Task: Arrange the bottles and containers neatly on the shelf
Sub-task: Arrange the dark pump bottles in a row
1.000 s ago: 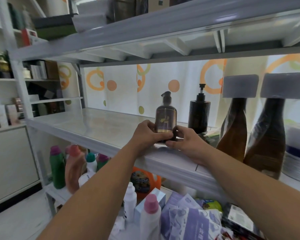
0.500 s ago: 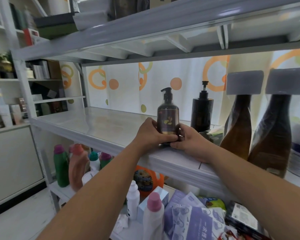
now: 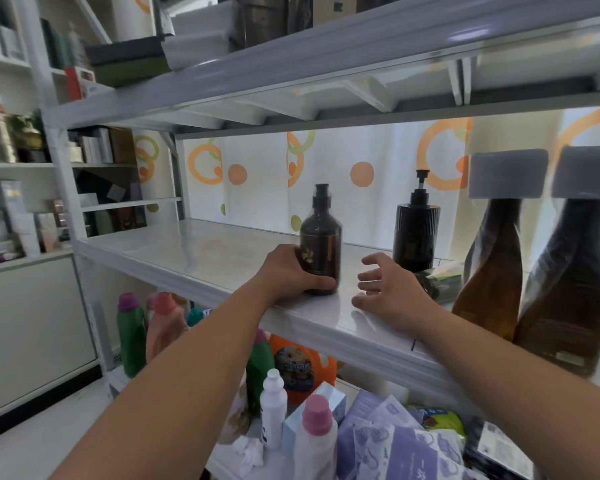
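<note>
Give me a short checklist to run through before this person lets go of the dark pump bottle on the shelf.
1. Brown pump bottle stands upright on the shelf: ok.
2. Left hand grips the bottle's lower body: ok.
3. Right hand is open and apart from the bottle, so it is free to help: ok.
4. There is a gap to the black pump bottle, so nothing gets knocked: ok.
5. The base sits flat, back from the shelf's front edge: cannot tell, the fingers hide part of the base.
6. The label faces the front: cannot tell, the hand covers part of it.
</note>
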